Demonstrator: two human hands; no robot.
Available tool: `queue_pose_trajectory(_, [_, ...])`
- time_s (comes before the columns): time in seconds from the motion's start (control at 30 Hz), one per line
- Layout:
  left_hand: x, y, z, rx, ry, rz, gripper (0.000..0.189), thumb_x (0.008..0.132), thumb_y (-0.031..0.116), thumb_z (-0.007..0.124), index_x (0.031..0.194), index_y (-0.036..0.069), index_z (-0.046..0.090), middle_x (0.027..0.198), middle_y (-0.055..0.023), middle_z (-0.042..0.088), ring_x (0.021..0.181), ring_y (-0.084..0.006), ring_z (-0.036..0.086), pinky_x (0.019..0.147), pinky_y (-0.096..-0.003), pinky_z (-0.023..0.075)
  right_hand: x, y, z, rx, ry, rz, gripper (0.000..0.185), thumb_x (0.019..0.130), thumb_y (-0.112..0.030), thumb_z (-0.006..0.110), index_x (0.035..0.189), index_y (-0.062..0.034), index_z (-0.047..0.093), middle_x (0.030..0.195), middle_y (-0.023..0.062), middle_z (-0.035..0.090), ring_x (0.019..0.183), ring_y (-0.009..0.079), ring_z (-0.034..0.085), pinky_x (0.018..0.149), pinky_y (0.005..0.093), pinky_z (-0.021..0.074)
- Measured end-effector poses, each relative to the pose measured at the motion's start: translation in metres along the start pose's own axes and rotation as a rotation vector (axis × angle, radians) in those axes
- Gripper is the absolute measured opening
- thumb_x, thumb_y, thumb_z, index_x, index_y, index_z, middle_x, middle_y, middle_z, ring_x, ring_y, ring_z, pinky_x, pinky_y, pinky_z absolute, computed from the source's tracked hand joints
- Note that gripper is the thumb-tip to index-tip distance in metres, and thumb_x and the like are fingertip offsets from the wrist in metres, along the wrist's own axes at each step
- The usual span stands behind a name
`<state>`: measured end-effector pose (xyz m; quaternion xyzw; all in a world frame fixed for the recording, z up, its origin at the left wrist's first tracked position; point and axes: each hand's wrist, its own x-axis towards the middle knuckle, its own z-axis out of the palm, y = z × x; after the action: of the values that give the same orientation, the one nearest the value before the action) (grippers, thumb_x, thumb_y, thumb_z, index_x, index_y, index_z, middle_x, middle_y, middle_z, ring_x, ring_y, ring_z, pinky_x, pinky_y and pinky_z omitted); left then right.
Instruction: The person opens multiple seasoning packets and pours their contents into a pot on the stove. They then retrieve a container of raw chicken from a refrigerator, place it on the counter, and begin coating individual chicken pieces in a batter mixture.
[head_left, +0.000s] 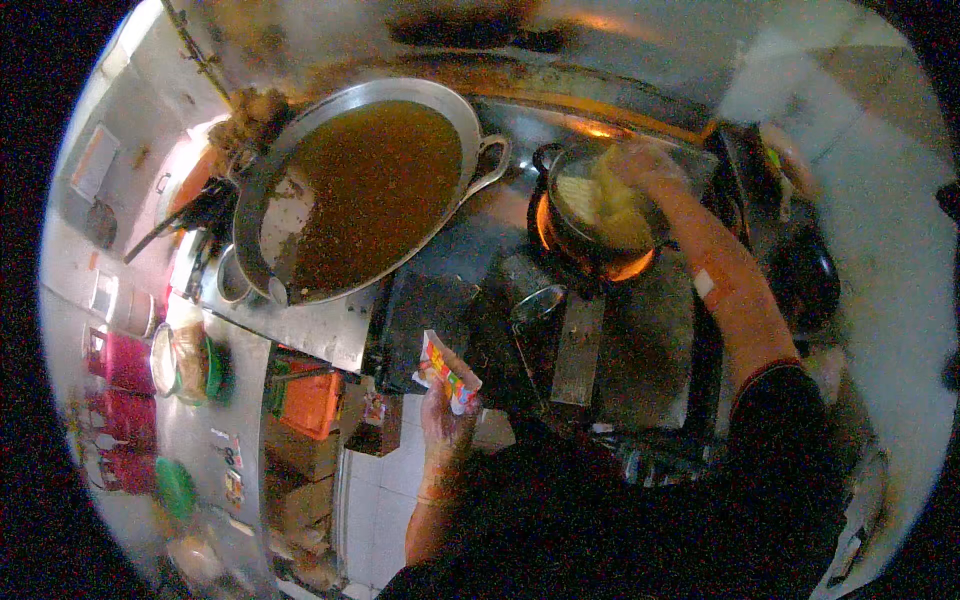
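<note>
My left hand grips a small cardboard box with colourful print. Farther up at the right, my right hand is over a dark-handled pot that stands on a burner with orange flame around its base. Its fingers are blurred against a yellowish mass, and the picture does not settle whether they hold it. Beside that mass in the pot lies a pale, ridged block, perhaps noodles. A large metal wok of brown liquid stands to the left.
A wire strainer and a flat metal strip lie in front of the pot. Left are a small metal cup, a steel counter with a green-rimmed bowl, and an orange crate below. A dark pan stands at right.
</note>
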<state>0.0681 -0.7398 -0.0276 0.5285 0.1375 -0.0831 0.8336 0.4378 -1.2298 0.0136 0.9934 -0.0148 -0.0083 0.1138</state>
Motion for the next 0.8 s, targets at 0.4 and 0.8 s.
queue_pose_trajectory(0.4, [0.019, 0.003, 0.024, -0.526, -0.009, -0.145, 0.042, 0.103, 0.038, 0.06, 0.133, 0.008, 0.054, 0.118, -0.0072, 0.064, 0.1, -0.0203, 0.065, 0.078, -0.0328, 0.0581, -0.045, -0.034, -0.055, 0.156, -0.022, -0.141, 0.043, 0.094, -0.039, 0.055, 0.105, -0.0019, 0.073, 0.107, 0.0228, 0.073, 0.107, 0.0347, 0.07, 0.095, 0.0505, 0.0533])
queue_pose_trajectory(0.8, [0.016, -0.007, 0.013, -0.57, 0.017, -0.132, 0.04, 0.105, 0.039, 0.058, 0.131, 0.009, 0.055, 0.117, -0.007, 0.064, 0.1, -0.0197, 0.064, 0.074, -0.032, 0.0579, 0.006, -0.035, -0.015, 0.886, -0.168, -0.029, 0.048, 0.083, -0.048, 0.073, 0.106, -0.0057, 0.074, 0.102, 0.013, 0.073, 0.094, 0.0283, 0.069, 0.084, 0.0442, 0.0535])
